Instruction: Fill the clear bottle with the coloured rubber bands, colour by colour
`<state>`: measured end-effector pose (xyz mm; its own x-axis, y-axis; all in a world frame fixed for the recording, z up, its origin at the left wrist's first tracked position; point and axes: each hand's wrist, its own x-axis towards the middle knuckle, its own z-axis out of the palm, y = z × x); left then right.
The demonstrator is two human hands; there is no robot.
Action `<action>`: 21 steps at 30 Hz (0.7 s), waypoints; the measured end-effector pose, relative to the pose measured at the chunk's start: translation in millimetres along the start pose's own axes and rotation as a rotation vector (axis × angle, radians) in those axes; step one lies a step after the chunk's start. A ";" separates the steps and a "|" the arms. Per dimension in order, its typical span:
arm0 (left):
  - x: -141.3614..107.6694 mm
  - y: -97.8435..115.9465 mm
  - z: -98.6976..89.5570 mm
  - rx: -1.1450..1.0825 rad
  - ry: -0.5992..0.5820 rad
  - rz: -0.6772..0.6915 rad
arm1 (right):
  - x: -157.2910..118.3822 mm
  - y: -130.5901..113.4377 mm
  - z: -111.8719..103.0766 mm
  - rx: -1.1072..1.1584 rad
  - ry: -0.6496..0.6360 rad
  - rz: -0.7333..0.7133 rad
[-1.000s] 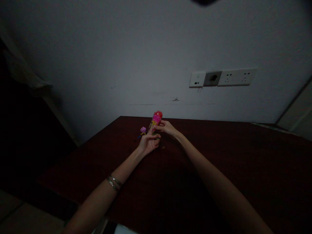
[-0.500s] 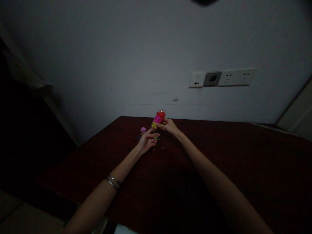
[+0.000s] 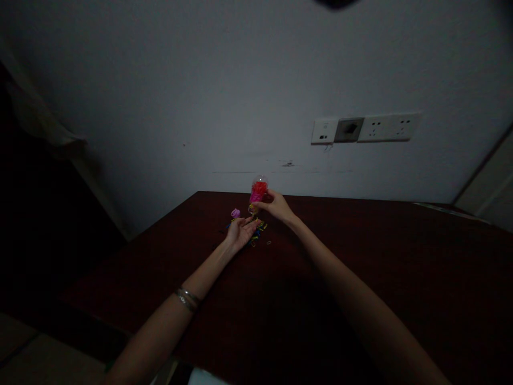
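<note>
A small clear container with red, pink and yellow contents is tilted only slightly, its rounded end up, near the back edge of the table. My right hand grips it from the right between thumb and fingers. Just below its lower end, my left hand lies palm up with its fingers stretched out. Small yellow and blue bands are scattered on the tabletop beside and beyond the left fingers. A pink object rests behind the left hand.
The dark red table meets a pale wall. Sockets and switches are set in the wall at right. One loose band lies right of the left hand. Light cloth hangs at far left.
The container has shifted slightly left and turned more upright in my right hand. My left fingers have straightened and lowered, and more bands show beside them.
</note>
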<state>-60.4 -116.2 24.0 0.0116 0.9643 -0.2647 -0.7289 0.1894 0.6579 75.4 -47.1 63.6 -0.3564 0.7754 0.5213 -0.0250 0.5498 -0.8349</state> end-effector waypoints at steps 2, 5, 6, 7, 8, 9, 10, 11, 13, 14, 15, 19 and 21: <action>2.2 -0.7 -1.9 -0.021 -0.003 -0.013 | 0.1 -1.3 0.4 0.014 -0.002 0.005; 6.0 -1.6 -5.8 -0.020 -0.028 0.010 | -0.6 -3.0 0.6 0.028 -0.007 0.030; 6.5 -1.7 -6.6 -0.010 -0.037 0.017 | -0.9 -3.6 0.6 0.026 -0.006 0.033; 6.6 -1.7 -6.9 0.005 -0.044 0.022 | -1.1 -4.1 0.6 0.023 -0.004 0.032; 6.0 -1.5 -6.8 0.022 -0.046 0.024 | -1.3 -4.6 0.7 0.025 0.000 0.028; 4.9 -1.2 -6.3 0.044 -0.041 0.027 | -1.3 -5.1 0.8 0.036 0.005 0.027; 3.4 -0.7 -5.6 0.066 -0.031 0.034 | -1.2 -5.4 1.0 0.057 0.011 0.033; 1.6 0.0 -4.7 0.086 -0.020 0.045 | -1.1 -5.7 1.3 0.088 0.013 0.049; -2.1 1.2 -2.9 0.104 -0.025 0.068 | -1.1 -6.0 1.9 0.164 0.005 0.118; -3.9 1.7 -2.0 0.099 -0.047 0.079 | -1.4 -6.0 2.1 0.201 -0.005 0.163; -5.7 2.0 -1.2 0.089 -0.083 0.087 | -1.9 -5.8 2.4 0.230 -0.013 0.207; -12.8 0.1 2.5 0.067 -0.253 0.087 | -5.7 -2.9 4.4 0.299 -0.011 0.298; -16.4 -2.4 4.8 0.081 -0.297 0.068 | -7.8 -0.6 6.2 0.322 -0.026 0.297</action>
<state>-55.6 -131.6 30.2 0.1731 0.9849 -0.0087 -0.6778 0.1255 0.7245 72.4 -55.4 58.9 -0.4150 0.8749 0.2495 -0.2061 0.1767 -0.9624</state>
